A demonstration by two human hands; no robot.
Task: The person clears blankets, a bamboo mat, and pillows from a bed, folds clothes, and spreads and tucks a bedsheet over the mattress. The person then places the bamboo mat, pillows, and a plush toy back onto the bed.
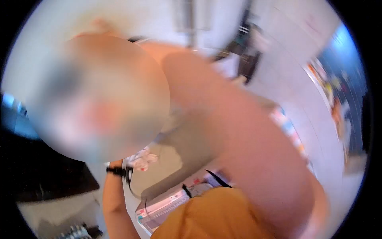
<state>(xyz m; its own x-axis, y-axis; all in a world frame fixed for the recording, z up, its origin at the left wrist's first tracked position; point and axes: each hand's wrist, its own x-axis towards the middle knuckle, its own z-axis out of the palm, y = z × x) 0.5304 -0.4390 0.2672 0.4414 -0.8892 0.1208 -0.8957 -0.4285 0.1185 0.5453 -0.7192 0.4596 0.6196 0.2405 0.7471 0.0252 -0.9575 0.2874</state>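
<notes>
A large smooth blurred disc covers the left half of the head view and hides much of what lies about my hands. My right arm sweeps up across the view, its forearm running behind the disc. Smeared skin above the disc's top edge looks like part of my right hand; its fingers are not readable. From the bottom left rises my left forearm, wearing a black wristband. My left hand is hidden by the disc. Beside that wrist lies a small pink item on a tan surface.
Close to my orange shirt is a pink patterned box. A thin dark cable hangs from the wristband. At left stands a dark flat-topped thing. Blurred black objects stand farther back, and colourful goods line the right.
</notes>
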